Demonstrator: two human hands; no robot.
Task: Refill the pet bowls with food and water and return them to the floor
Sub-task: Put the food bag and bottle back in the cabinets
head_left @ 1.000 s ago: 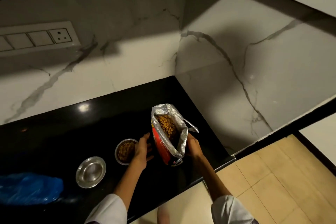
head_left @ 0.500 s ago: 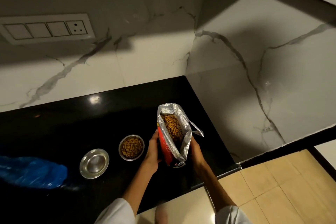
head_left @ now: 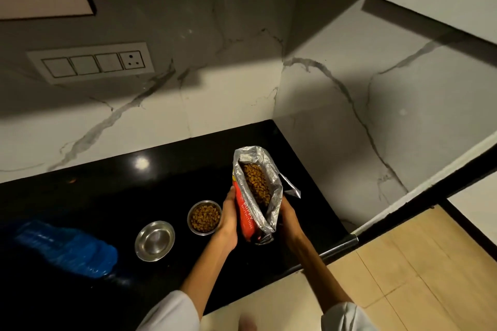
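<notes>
On the black countertop (head_left: 107,196), near its front right corner: open food bag (head_left: 256,196), standing nearly upright, gripped from both sides. Left hand (head_left: 228,220) pressed flat against the red printed face, fingers wrapped round it; right hand (head_left: 289,219) clasped on the silver side, partly hidden behind the foil. Neither hand released, both grasping the bag.

Just beside the left hand, at 9 o'clock from the bag: filled bowl (head_left: 204,217), brimming with brown kibble, so food step judged done. Further along at about 8 o'clock from that bowl, close but apart: empty bowl (head_left: 155,240), bare steel inside, no water visible. At far 9 o'clock, well apart from both bowls: blue water bottle (head_left: 67,247), lying on its side, blurred, cap end impossible to tell.

Judged roughly a third through. Left to do: setting the bag down or closing it, pouring water into the empty bowl, carrying both bowls to the tiled floor (head_left: 430,263) at 4 o'clock.

Bag's long axis running base to mouth, from 6 o'clock near the counter edge up towards 12 o'clock, leaning slightly back toward the marble wall (head_left: 336,115). Mouth gaping upward and toward the camera, kibble showing inside, torn foil flap sticking out at 3 o'clock. No longer angled for pouring, by the look of it.
</notes>
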